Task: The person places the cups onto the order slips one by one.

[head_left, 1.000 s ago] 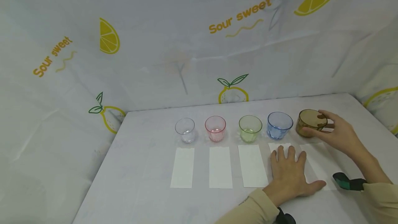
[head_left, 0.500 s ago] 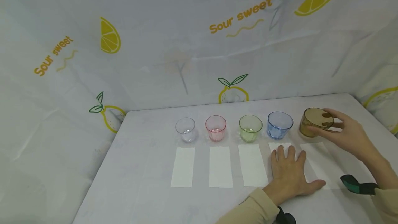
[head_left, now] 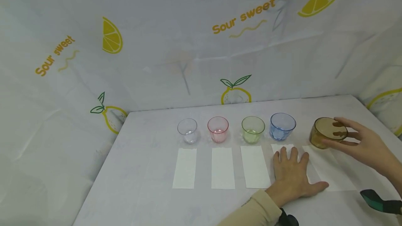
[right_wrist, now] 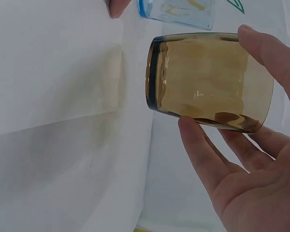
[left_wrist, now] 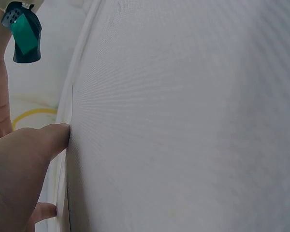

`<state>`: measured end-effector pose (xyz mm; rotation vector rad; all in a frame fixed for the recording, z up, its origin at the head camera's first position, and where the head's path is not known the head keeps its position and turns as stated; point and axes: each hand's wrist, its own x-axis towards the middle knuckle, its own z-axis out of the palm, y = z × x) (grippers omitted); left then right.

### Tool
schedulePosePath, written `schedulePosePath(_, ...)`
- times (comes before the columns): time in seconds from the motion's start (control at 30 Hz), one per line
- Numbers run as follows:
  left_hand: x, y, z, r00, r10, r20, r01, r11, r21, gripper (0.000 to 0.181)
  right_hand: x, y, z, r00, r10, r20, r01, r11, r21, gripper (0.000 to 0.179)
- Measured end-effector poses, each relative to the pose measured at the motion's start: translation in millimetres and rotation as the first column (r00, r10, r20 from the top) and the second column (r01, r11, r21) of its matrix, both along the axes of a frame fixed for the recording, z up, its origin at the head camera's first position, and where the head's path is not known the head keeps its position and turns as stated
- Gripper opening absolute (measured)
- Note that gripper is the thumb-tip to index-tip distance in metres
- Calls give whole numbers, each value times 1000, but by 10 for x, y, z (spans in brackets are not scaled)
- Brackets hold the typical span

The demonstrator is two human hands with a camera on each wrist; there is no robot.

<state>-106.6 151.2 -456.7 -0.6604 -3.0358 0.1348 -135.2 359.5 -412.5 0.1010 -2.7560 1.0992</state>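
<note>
My right hand point(head_left: 369, 145) grips an amber glass point(head_left: 320, 138) by its sides, thumb on one side and fingers on the other. In the right wrist view, the amber glass point(right_wrist: 203, 82) hangs a little above the table, its base apart from the cloth. Below it lies the rightmost white paper strip point(head_left: 334, 175). My left hand point(head_left: 289, 176) rests palm down with spread fingers, partly covering another paper strip point(head_left: 278, 147) and touching the edge of the rightmost one. Beyond its fingertips stands a blue glass point(head_left: 281, 133).
A clear glass point(head_left: 188, 136), a pink glass point(head_left: 218, 135) and a green glass point(head_left: 252, 135) stand in line left of the blue one. Before each lies a paper strip point(head_left: 223, 168) on the white-covered table point(head_left: 135, 170). A lemon-printed cloth point(head_left: 150, 44) rises behind.
My right hand has carried the amber glass to the right and, in the last half second, somewhat nearer to me, over the rightmost strip's far end. My left hand has stayed still.
</note>
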Motion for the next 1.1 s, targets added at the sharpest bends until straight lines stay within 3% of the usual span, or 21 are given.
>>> schedulePosePath(0.17, 0, -11, -5, 1000, -12, -7, 12, 1000, 15, 78, 85, 77, -19, 999, 10, 41, -11, 1000, 22, 90)
schedulePosePath(0.37, -8, -16, 3, 1000, -11, -18, 11, 1000, 21, 76, 171, 129, -31, 995, 92, -36, -94, 994, -52, 91)
schedulePosePath(0.57, -5, -20, -3, 1000, -12, -14, 12, 1000, 8, 78, 197, 241, -97, 969, 224, -106, -236, 964, -121, 93)
schedulePosePath(0.8, -5, -10, -16, 1000, -1, -16, 1, 1000, -1, 78, 174, 339, -179, 921, 377, -99, -385, 918, -91, 96)
schedulePosePath(0.97, -11, -4, -14, 1000, 8, -9, -8, 1000, -2, 77, 161, 388, -226, 905, 419, -78, -425, 897, -119, 99)
schedulePosePath(1.1, -16, -2, -9, 1000, 10, 0, -10, 1000, -8, 77, 167, 404, -255, 904, 422, -68, -427, 897, -110, 99)
